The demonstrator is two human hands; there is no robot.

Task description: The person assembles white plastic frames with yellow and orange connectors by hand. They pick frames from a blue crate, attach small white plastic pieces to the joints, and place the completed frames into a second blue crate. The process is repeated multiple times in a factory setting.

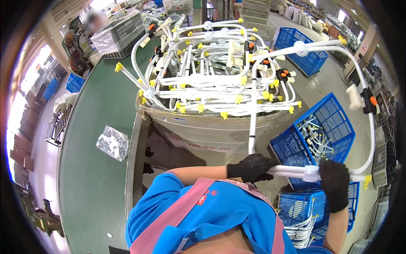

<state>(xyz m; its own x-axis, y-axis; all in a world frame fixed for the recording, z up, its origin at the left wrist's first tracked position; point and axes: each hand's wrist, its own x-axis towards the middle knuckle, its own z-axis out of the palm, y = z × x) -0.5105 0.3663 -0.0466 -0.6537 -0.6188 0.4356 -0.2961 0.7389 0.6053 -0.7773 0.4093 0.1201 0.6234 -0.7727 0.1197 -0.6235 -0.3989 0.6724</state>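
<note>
I hold up a large white bent-tube frame [253,110] with yellow end caps, a round white joint on its far bar and a black clip with an orange button on its right side. My left hand [252,167], in a black glove, is closed around the near-left corner of the frame. Farther right, my right hand [335,184], also in a black glove, grips the near bar just beside a pale joint piece [311,173]. Beyond my hands, a big pile of similar white tube frames [203,80] fills a wide bin [198,131].
A green belt table [95,178] runs along the left, with a clear plastic bag [113,143] on it. To the right stand blue crates [338,118] of small white parts and more tubes. Another blue crate [292,40] sits farther back; a grey crate [127,34] rests on the table's far end.
</note>
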